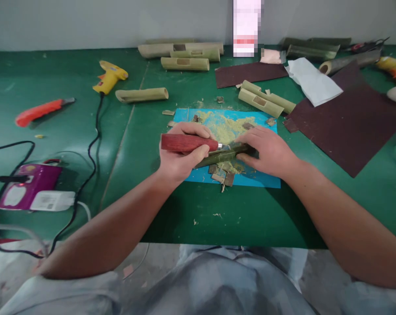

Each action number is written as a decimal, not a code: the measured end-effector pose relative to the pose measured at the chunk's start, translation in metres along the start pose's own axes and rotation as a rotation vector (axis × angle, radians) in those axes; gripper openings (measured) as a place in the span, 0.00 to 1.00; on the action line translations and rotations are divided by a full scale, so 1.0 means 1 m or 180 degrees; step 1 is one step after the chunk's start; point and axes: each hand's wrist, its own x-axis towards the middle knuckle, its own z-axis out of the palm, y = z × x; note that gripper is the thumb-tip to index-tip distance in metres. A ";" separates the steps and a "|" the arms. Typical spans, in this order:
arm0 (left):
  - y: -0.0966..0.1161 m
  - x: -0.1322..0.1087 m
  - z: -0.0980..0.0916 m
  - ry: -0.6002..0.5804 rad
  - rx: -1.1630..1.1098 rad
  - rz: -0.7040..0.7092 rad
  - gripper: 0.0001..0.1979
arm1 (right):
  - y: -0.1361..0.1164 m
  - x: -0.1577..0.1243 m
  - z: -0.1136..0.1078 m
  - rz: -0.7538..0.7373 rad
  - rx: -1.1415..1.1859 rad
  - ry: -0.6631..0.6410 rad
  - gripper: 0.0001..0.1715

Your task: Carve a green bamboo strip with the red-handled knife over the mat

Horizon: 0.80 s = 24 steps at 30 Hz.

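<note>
My left hand [175, 162] is wrapped round the red wooden handle of a carving knife [188, 143]. The small metal tip points right, at a dark green bamboo piece [217, 157]. On the other side, my right hand [270, 151] grips the right end of that bamboo between thumb and fingers. The bamboo lies slightly tilted above a blue sheet [263, 179], its left end partly behind my left hand. Pale shavings [227, 124] and cut bamboo chips [229, 178] lie on the sheet around it.
Cut bamboo tubes [185, 64] lie along the back, with more tubes [260, 101] behind the sheet. Left are a yellow glue gun [110, 78], an orange-red cutter [40, 111] and a purple power box [30, 186] with cables. Brown sandpaper [349, 131] and white tissue [312, 83] lie right.
</note>
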 end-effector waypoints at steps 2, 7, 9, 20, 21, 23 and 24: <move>0.001 0.000 -0.001 0.0029 0.0071 -0.0122 0.11 | 0.001 0.001 0.001 -0.0052 0.0023 0.0023 0.11; 0.005 0.001 0.000 -0.0019 0.0284 -0.0121 0.12 | 0.002 0.001 0.005 -0.0148 0.0038 0.0114 0.13; 0.005 0.002 0.000 -0.0093 0.0424 -0.0051 0.10 | 0.002 0.001 0.005 -0.0148 0.0049 0.0129 0.13; 0.008 0.005 0.002 -0.0348 0.0661 0.0025 0.06 | 0.003 0.003 0.006 -0.0218 0.0173 0.0167 0.11; 0.009 0.006 0.003 -0.0411 0.0681 -0.0012 0.05 | 0.004 0.003 0.006 -0.0238 0.0202 0.0178 0.11; 0.012 0.007 0.005 -0.0501 0.0703 -0.0006 0.05 | 0.004 0.004 0.006 -0.0280 0.0227 0.0192 0.11; 0.013 0.007 0.005 -0.0520 0.0734 -0.0015 0.04 | 0.005 0.004 0.006 -0.0302 0.0225 0.0196 0.11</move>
